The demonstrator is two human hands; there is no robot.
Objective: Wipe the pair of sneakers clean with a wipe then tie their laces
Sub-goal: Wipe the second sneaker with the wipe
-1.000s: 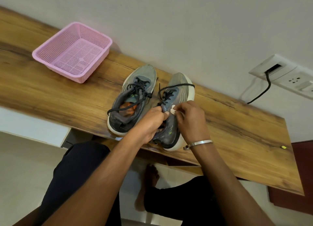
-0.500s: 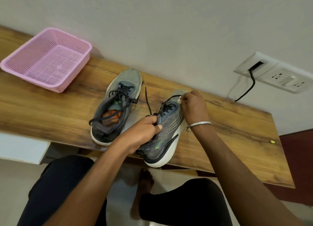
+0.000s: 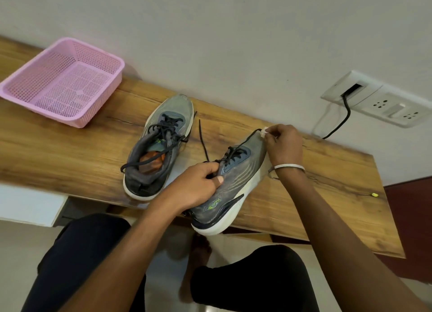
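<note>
Wood-grain shelf (image 3: pixel 70 152) — perforated plastic basket (image 3: pixel 60 82)

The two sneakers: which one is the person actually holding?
The sneaker on the right, tilted with its heel past the shelf edge: the left hand grips it, the right hand pinches its lace. The other sneaker sits untouched.

Left grip (image 3: pixel 198 185) curled closed; right grip (image 3: pixel 284 145) pinched, arm extended.

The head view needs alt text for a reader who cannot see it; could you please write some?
A person's left hand grips the right sneaker by its laced throat while the right hand pinches a small white wipe and a lace end near its toe. The left sneaker sits unlaced beside it on a wooden shelf, a pink basket further left.
</note>
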